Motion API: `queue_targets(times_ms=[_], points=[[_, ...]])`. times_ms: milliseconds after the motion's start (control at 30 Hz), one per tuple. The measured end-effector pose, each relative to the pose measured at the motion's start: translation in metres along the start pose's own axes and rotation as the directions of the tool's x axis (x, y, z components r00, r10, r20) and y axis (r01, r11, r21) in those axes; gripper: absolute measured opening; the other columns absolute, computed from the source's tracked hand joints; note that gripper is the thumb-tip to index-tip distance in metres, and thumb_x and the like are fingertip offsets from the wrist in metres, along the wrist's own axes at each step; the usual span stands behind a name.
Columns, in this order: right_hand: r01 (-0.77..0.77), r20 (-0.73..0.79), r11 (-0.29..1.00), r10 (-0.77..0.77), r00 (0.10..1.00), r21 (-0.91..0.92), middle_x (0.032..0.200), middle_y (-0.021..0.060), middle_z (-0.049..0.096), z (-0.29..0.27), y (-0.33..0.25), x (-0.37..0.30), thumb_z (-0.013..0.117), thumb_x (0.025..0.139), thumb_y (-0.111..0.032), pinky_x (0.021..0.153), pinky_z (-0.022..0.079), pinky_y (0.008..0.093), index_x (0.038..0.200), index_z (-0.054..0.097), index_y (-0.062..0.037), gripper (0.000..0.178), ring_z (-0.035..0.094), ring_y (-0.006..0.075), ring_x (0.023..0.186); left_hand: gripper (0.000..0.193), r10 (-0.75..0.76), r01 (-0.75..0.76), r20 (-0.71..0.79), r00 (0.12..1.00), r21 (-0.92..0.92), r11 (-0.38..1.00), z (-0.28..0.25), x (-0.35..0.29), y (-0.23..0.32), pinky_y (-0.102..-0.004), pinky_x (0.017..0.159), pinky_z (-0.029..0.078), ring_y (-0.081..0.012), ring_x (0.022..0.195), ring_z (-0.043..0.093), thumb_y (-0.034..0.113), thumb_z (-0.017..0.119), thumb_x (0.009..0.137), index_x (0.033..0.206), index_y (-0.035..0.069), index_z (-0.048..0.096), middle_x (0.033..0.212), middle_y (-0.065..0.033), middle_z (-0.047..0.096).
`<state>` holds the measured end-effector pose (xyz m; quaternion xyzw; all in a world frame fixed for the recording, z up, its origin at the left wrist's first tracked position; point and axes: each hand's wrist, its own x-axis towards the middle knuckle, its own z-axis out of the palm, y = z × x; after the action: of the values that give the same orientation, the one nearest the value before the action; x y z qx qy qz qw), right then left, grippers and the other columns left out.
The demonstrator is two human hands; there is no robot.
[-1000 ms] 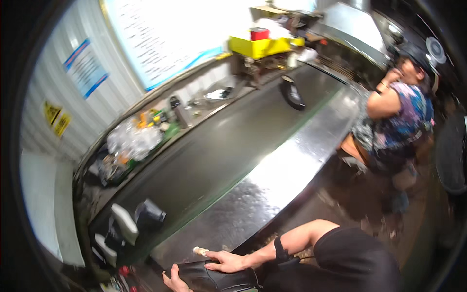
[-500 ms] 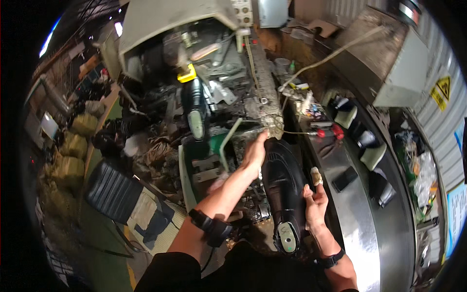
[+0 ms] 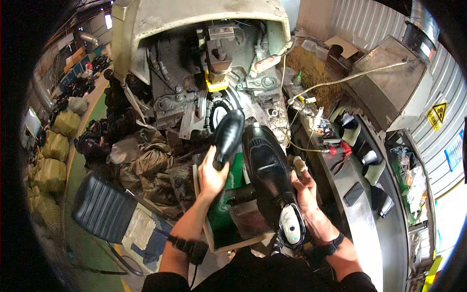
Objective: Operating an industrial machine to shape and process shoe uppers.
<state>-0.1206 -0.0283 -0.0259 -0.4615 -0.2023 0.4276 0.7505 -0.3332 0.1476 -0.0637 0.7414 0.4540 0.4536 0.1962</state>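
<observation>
My left hand (image 3: 214, 175) is closed round the lower end of a glossy black shoe (image 3: 229, 134), just below the machine's yellow-edged clamp head (image 3: 216, 83). The shoe's upper end lies close to the metal parts under that head; whether it touches them I cannot tell. My right hand (image 3: 305, 190) grips the side of a second black shoe (image 3: 266, 158), toe pointing away from me. A shoe last with a pale top plate (image 3: 291, 223) fills its opening, nearest my body. Something whitish covers one right fingertip (image 3: 299, 165).
A green-floored tray (image 3: 228, 224) lies beneath the shoes. On the right, a metal bench (image 3: 348, 214) carries a dark phone-like slab (image 3: 353, 193) and a red-handled tool (image 3: 339, 150); beyond it stand several more shoes (image 3: 372, 177). A black-backed chair (image 3: 104, 207) is at left.
My left hand has left the right-hand shoe's toe and now grips the other shoe, which has turned and come down from the clamp head. The view has shifted too.
</observation>
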Motion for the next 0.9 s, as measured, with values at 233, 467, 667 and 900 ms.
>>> queue_targets(times_ms=[233, 467, 667, 900], points=[[-0.180, -0.011, 0.972, 0.184, 0.983, 0.151, 0.098, 0.0023, 0.067, 0.056, 0.036, 0.053, 0.067, 0.090, -0.006, 0.072, 0.051, 0.0274, 0.117, 0.062, -0.0069, 0.028, 0.063, 0.0125, 0.084, 0.056, -0.376, 0.482, 0.303, 0.875, -0.502, 0.718, -0.027, -0.029, -0.051, -0.0361, 0.105, 0.042, -0.0262, 0.125, 0.055, 0.022, 0.068, 0.090, 0.135, -0.008, 0.050, 0.134, -0.0171, 0.058], [-0.222, 0.133, 0.950, 0.196, 0.972, 0.222, 0.103, 0.0007, 0.066, 0.088, 0.070, 0.091, 0.070, 0.088, -0.007, 0.084, 0.050, 0.0281, 0.135, 0.055, -0.0084, 0.050, 0.060, 0.0109, 0.088, 0.039, -0.328, 0.529, 0.534, 0.779, -0.841, -0.112, -0.006, 0.051, 0.022, -0.0344, 0.105, 0.040, -0.0226, 0.121, 0.053, 0.023, 0.051, 0.102, 0.136, 0.005, 0.049, 0.134, -0.0098, 0.055], [-0.142, 0.066, 0.988, 0.146, 0.987, -0.058, 0.125, 0.0062, 0.060, 0.083, 0.101, 0.143, 0.067, 0.091, -0.010, 0.094, 0.046, 0.0291, 0.139, 0.048, 0.0003, 0.052, 0.057, 0.0149, 0.105, 0.036, -0.478, 0.375, 0.230, 0.848, -0.898, 0.232, 0.002, 0.076, 0.021, -0.0348, 0.100, 0.045, -0.0223, 0.114, 0.058, 0.020, 0.056, 0.099, 0.130, 0.001, 0.054, 0.129, -0.0104, 0.059], [-0.079, 0.088, 0.977, 0.098, 0.991, -0.199, 0.121, 0.0066, 0.059, 0.083, 0.128, 0.175, 0.068, 0.090, -0.018, 0.117, 0.015, 0.0333, 0.133, 0.053, -0.0004, 0.050, 0.050, 0.0162, 0.114, 0.038, -0.456, 0.604, 0.617, 0.642, -0.773, -0.196, 0.013, 0.069, -0.014, -0.0389, 0.098, 0.046, -0.0257, 0.109, 0.060, 0.029, 0.060, 0.096, 0.121, 0.001, 0.062, 0.121, -0.0128, 0.064]])
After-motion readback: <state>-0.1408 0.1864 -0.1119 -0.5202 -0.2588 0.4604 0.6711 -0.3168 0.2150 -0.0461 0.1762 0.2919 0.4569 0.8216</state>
